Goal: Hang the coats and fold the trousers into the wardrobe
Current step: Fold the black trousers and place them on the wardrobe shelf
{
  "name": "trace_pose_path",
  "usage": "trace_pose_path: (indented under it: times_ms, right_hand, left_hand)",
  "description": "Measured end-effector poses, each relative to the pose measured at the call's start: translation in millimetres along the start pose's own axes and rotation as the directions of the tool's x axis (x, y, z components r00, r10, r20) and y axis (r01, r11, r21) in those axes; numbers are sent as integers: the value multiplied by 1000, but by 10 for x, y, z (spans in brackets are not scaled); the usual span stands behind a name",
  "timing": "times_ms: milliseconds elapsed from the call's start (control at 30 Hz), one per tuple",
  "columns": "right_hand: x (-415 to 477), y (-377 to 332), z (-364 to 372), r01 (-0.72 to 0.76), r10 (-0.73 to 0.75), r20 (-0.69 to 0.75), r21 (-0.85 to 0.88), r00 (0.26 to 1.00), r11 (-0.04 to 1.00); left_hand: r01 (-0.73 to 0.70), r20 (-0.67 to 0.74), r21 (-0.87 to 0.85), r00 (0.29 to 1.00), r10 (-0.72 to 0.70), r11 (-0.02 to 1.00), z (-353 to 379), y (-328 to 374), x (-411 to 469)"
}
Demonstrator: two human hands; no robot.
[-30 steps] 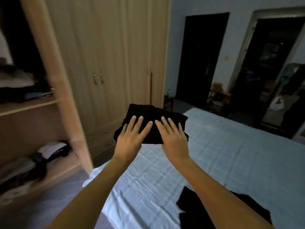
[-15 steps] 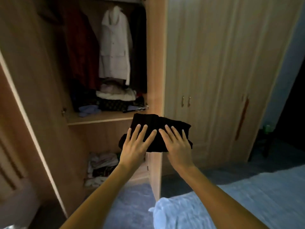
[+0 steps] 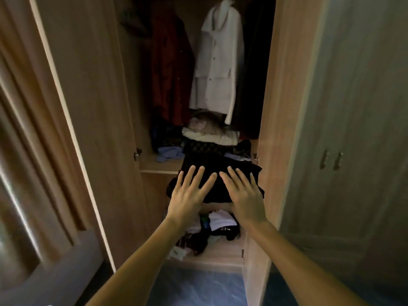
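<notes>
Folded black trousers (image 3: 218, 188) are up in the air, long axis left-right, parallel to the wardrobe shelf (image 3: 159, 166) lip, far edge at it. Left hand (image 3: 187, 195) and right hand (image 3: 246, 196) lie flat on top, fingers splayed, thumbs hidden. Shelf is dead ahead, both hands equally near.

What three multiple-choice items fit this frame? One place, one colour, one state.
1. The folded trousers are: A on the floor; B held up at the front edge of the shelf; C on a hanger.
2. The middle hanging coat is: A white; B green; C yellow.
3. The fingers of the left hand and right hand are: A clenched; B straight; C interlaced.
Key: B, their far edge meets the shelf front; A, it looks plainly white; B, fingers lie flat on the cloth.
</notes>
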State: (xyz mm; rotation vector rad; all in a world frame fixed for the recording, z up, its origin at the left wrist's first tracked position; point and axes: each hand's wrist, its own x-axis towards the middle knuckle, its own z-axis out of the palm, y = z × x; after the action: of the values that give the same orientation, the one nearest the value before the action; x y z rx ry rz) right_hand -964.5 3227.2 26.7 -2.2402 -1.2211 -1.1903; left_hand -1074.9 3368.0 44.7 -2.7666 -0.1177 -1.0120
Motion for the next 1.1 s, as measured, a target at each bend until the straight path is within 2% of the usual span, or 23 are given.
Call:
trace_pose_path:
  times_ms: [233,433,700,800,1100]
  right_hand:
    - [683,-103,1117,45,-45,25,-8,999,999]
    - [1254,-122,1990,-34,38,140,-35,989,999]
    - [1740,40,3032,-72,83,253,-54,964,996]
    - [1882,166,3497,-72,78,279,-33,957,997]
    - [2447,789,5030,-82,57,316,66,947,994]
  left_hand:
    - [41,10,-27,999,-40,999,834,-985,404]
    - [6,62,-90,998,-1,996,1621,-1768,915]
    - [0,97,-171,995,16,985,2550,-2415,1412]
    - [-2,99,-168,995,19,986,2960,-2615,1603]
    - [9,54,-15,999,-8,1000,4335,-3197,2395]
